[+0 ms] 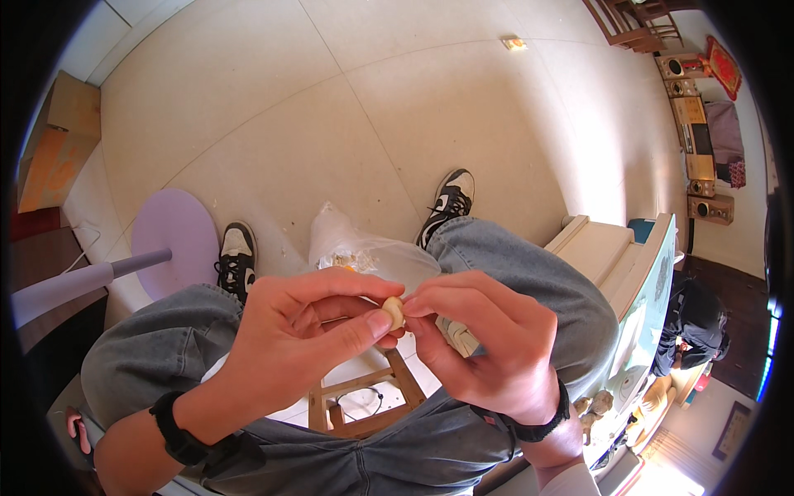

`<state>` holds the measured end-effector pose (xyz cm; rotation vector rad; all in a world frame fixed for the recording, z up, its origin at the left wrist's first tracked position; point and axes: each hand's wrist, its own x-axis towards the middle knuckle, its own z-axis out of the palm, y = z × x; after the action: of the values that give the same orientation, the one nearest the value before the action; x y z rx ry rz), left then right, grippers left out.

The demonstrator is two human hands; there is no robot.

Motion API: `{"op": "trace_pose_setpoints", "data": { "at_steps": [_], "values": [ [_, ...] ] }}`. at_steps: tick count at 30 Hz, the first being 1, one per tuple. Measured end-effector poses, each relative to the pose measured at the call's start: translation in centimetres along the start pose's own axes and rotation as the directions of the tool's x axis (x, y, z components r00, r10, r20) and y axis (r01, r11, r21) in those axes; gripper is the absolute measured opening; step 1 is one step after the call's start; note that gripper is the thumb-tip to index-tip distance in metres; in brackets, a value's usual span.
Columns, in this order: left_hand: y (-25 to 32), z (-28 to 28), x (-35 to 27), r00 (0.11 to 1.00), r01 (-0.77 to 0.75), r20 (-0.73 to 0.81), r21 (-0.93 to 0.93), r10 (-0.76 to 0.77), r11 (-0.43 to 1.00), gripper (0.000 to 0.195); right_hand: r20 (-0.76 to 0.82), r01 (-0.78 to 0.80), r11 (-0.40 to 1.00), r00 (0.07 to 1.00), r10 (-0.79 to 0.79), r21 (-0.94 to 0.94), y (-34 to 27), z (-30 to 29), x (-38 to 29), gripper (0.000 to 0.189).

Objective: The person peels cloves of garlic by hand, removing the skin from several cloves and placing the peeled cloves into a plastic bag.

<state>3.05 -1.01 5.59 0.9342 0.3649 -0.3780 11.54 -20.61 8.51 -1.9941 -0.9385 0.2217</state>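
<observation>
A small pale piece that looks like a garlic clove [392, 312] is held above my lap. My left hand [310, 328] grips it between thumb and fingers. From the other side, the thumb and forefinger of my right hand [484, 341] pinch its edge. Below and beyond my hands, a clear plastic bag [344, 239] lies on the floor between my shoes. Pale scraps like peelings and a bit of orange show inside it. Knobby tan bulbs or roots [597, 406] rest on the table [645, 310] to my right.
A wooden stool frame [366, 378] shows between my legs. On the left are a lilac round-based stand [180, 229] and a cardboard box [62, 142]. A small packet [514, 43] lies on the tiled floor. Another person [691, 322] is beyond the table. Loudspeakers [710, 209] line the far right wall.
</observation>
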Motion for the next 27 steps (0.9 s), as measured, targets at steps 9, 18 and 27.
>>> {"op": "trace_pose_setpoints", "data": {
  "at_steps": [9,18,27],
  "values": [
    [0.1,-0.2,0.1,0.997,0.035,-0.065,-0.043,-0.038,0.998,0.022,0.065,-0.042,0.998,0.997,0.039,0.046,-0.1,0.2,-0.3,0.026],
    [0.0,-0.1,0.2,0.997,0.000,-0.076,-0.058,-0.005,0.998,0.022,0.015,-0.134,0.990,0.991,0.133,0.041,0.2,0.3,0.3,0.015],
    [0.0,-0.1,0.2,0.996,-0.011,-0.089,-0.066,0.006,0.998,0.021,-0.045,-0.287,0.957,0.957,0.285,-0.046,1.0,0.6,0.1,0.010]
  ]
}}
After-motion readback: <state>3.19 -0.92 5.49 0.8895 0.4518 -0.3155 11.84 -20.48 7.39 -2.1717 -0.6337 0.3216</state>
